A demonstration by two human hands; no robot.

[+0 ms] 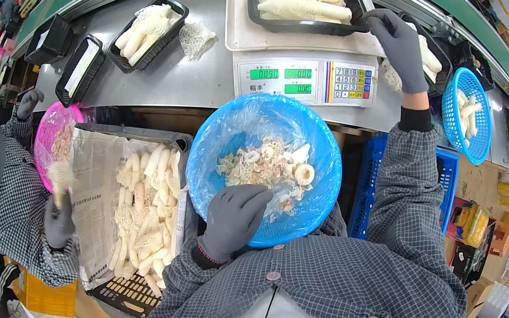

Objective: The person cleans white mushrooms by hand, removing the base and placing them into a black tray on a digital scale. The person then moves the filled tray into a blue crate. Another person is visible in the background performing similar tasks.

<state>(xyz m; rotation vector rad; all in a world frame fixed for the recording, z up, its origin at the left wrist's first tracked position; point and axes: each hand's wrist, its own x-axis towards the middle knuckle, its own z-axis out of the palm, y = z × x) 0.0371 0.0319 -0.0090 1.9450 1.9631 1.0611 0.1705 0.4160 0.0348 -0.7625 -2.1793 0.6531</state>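
Observation:
My gloved right hand pinches the right-hand rim of a black plastic tray, which sits on a white digital scale. Several pale bamboo mushrooms with netted veils lie lengthwise in that tray. My gloved left hand rests over the near edge of a blue basin, its fingers loosely bent. From above I cannot see whether anything is under its fingertips. A clear plastic bag lines the basin, with torn veil scraps and ring-shaped pieces inside.
Left of the basin, a crate lined with printed paper holds many bamboo mushrooms. Another filled black tray and a loose veil lie on the metal table. A blue basket stands right. A co-worker's gloved hand holds a mushroom.

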